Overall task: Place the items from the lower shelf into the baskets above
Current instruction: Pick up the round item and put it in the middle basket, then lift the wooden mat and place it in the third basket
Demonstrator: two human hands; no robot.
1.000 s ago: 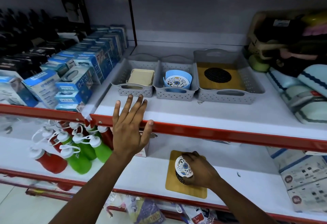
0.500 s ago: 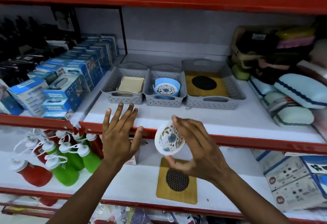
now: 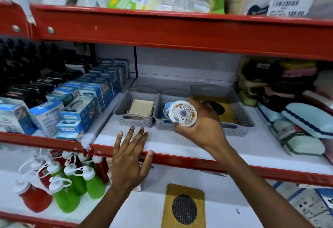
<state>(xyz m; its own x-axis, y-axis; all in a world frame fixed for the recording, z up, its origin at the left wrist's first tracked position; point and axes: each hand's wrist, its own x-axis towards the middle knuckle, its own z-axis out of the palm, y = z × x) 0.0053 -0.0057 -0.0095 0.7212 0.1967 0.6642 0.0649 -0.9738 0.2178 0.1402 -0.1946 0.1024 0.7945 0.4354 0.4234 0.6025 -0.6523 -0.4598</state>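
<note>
My right hand (image 3: 203,128) grips a small round white dish with a blue and yellow flower pattern (image 3: 184,113), held tilted just in front of the middle grey basket (image 3: 163,122). That basket holds a blue bowl (image 3: 167,110), mostly hidden by the dish. The left grey basket (image 3: 134,120) contains beige square pieces (image 3: 141,109). The right grey basket (image 3: 241,119) holds a wooden board with a black mesh circle (image 3: 228,113). A matching wooden board (image 3: 183,208) lies on the lower shelf. My left hand (image 3: 130,159) rests open, fingers spread, on the red shelf edge.
Blue boxes (image 3: 72,109) crowd the middle shelf at left. Soft cases and pouches (image 3: 295,119) are stacked at right. Red and green squeeze bottles (image 3: 72,182) stand on the lower shelf at left. A red shelf beam (image 3: 180,31) hangs overhead.
My right hand has lifted the patterned dish from the lower shelf up to the front of the middle basket. The view has tilted upward. My left hand stays on the shelf edge.
</note>
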